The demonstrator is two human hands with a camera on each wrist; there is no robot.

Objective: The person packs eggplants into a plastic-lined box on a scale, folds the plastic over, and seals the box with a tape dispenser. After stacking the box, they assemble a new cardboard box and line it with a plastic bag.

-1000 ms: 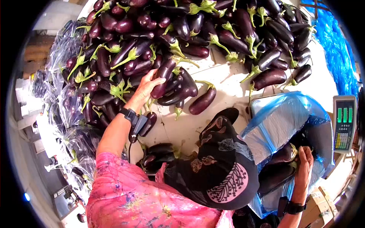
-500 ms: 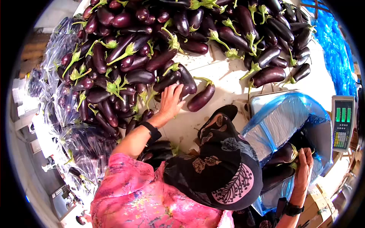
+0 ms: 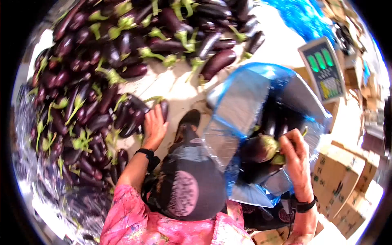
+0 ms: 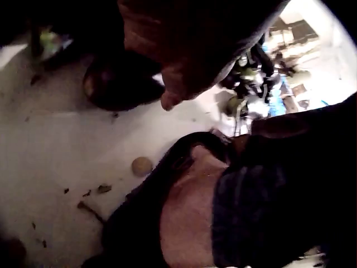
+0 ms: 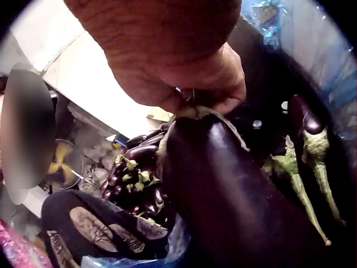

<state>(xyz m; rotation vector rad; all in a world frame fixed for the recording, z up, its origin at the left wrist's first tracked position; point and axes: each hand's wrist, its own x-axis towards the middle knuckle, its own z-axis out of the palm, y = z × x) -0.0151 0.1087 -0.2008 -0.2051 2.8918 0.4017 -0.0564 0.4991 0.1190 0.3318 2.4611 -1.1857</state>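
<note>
In the head view my left hand (image 3: 155, 128) reaches over the pale table, its fingers extended against a dark purple eggplant (image 3: 164, 109) with a green stem. More eggplants (image 3: 132, 118) lie just left of those fingers. The left wrist view is dark; there the hand (image 4: 184, 56) overlaps an eggplant (image 4: 109, 86). Over a container lined with blue plastic (image 3: 245, 98), my right hand (image 3: 296, 157) pinches the stem end of a large eggplant (image 5: 223, 184), its fingertips at the green cap. Other eggplants (image 5: 307, 114) lie inside the container, stems showing.
A large heap of eggplants (image 3: 81, 81) covers the table's left and back. A scale display (image 3: 322, 69) stands behind the container. Cardboard boxes (image 3: 339, 175) are stacked at the right. A capped head (image 3: 183, 192) blocks part of the near side; blue plastic (image 3: 302, 18) lies behind.
My left hand let go of an eggplant at the pile and moved to the single eggplant beside the small group. The head view swung right. My right hand stayed at the container's eggplant.
</note>
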